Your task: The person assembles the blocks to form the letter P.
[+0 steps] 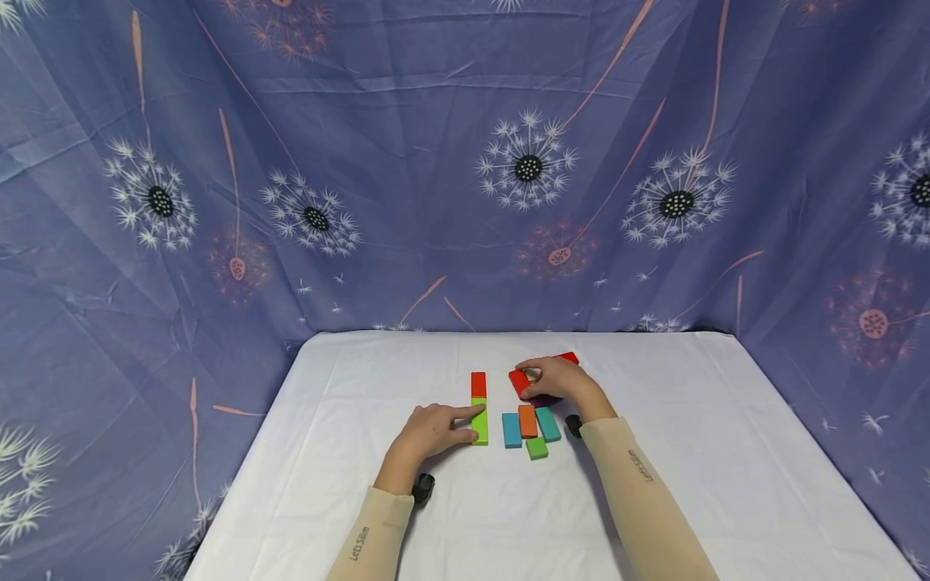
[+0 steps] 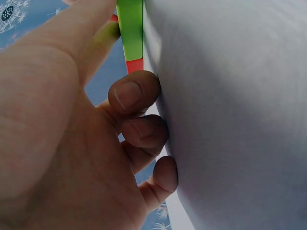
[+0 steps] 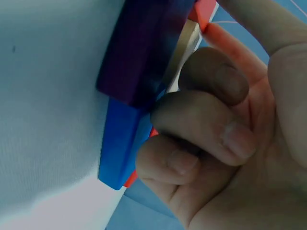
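Observation:
On the white table, my left hand [image 1: 433, 429] touches a long light green block [image 1: 479, 428] with a straight index finger and thumb. Its other fingers bend down to the cloth in the left wrist view. A red block [image 1: 478, 384] lies end to end with the green one, at its far end. My right hand [image 1: 559, 379] pinches another red block [image 1: 518, 382] between thumb and index finger. Beneath that hand are a purple block [image 3: 139, 52], a blue block [image 3: 120, 143] and a pale wooden-coloured block [image 3: 184, 50], partly hidden. A further red block [image 1: 569, 357] shows behind the hand.
Between the hands and nearer the front lie a light blue block [image 1: 512, 431], an orange block [image 1: 527, 421], a teal block [image 1: 548, 424] and a small green block [image 1: 537, 449]. A dandelion-patterned curtain [image 1: 436, 161] hangs behind the table [image 1: 494, 524].

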Demonstrator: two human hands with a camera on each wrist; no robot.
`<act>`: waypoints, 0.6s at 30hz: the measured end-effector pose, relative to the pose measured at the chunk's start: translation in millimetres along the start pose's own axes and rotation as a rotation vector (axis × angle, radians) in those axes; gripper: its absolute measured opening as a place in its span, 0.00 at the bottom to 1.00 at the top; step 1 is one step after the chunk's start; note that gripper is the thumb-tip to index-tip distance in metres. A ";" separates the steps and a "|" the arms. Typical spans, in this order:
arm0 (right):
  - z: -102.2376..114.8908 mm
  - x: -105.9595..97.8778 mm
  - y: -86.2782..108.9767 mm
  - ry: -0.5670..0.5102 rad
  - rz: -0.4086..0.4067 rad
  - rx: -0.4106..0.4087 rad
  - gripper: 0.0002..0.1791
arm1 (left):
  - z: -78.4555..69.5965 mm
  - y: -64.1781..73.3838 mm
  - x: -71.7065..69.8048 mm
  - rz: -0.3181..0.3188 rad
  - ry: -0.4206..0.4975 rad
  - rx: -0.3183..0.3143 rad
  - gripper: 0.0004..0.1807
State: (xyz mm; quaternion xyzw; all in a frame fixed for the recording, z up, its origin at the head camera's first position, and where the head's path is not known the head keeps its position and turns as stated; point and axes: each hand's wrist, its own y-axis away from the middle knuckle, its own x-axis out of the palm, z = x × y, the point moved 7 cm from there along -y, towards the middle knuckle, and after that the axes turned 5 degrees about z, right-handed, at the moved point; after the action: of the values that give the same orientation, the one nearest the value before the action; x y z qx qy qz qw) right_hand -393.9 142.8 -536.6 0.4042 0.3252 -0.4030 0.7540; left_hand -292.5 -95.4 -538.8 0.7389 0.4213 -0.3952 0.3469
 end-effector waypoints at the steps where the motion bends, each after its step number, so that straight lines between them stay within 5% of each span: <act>1: 0.5 0.0 -0.1 0.004 -0.007 0.007 0.35 | -0.2 -0.1 -0.3 -0.002 -0.003 0.004 0.31; 18: 3.9 5.7 5.7 0.072 -0.158 0.039 0.38 | 0.5 0.6 1.3 -0.001 -0.004 -0.002 0.31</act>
State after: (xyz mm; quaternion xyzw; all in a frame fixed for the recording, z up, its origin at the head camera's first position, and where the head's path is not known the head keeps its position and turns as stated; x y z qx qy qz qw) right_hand -385.6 139.4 -537.5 0.4062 0.3750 -0.4529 0.6995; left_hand -291.7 -95.6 -540.0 0.7378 0.4212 -0.3962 0.3481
